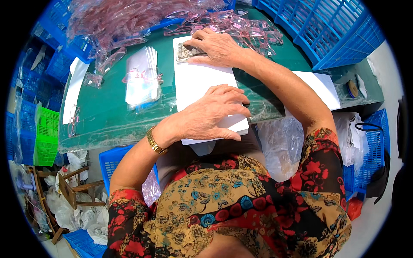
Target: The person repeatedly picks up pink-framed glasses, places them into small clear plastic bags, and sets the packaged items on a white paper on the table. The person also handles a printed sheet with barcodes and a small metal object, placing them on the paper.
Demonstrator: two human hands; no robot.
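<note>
A stack of white paper sheets (203, 84) lies on the green tabletop, its near end reaching past the front edge. My left hand (213, 111), with a gold watch band (155, 142) at the wrist, is palm down over the near part of the stack, fingers spread. At the stack's far end is a flat, worn grey block (185, 53). My right hand (217, 46) covers its right part, thumb on the near side and fingers on the far side. Left of the paper, pink-framed eyeglasses (140, 75) lie on a pile of clear plastic sleeves (143, 90).
Pink eyeglasses with small labels (238, 25) are heaped beyond my right hand. Many bagged ones (129, 16) overflow at the back left. A blue plastic crate (326, 32) stands at the right rear. More white paper (317, 87) and a tape roll (352, 89) lie right.
</note>
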